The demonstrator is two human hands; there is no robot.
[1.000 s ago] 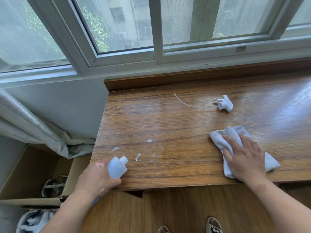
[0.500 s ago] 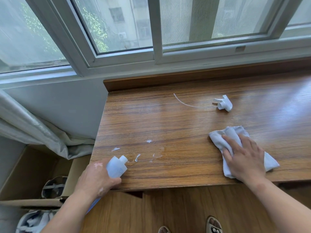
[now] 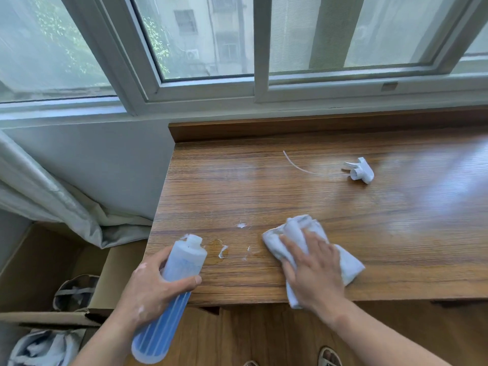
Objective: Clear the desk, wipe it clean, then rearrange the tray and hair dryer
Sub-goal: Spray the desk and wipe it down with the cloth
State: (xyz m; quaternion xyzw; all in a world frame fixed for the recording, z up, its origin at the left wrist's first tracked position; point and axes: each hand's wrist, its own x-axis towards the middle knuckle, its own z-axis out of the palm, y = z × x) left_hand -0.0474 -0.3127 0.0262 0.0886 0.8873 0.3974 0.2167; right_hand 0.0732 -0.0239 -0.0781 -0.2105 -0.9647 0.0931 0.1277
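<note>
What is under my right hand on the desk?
A crumpled white cloth lies under your right hand, pressed flat onto the wooden desk. Its folds show beyond your fingers and by your wrist; the middle, and any wetness beneath it, is covered.

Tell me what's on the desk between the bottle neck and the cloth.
Head view: a small puddle and white flecks, on otherwise bare desk.

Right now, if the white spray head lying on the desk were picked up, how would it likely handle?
The spray head looks like small hollow plastic, so it is probably light and stiff. Its thin tube curves across the desk, so it would likely flex and trail behind. Lying on its side with an irregular trigger shape, it seems unlikely to roll.
</note>
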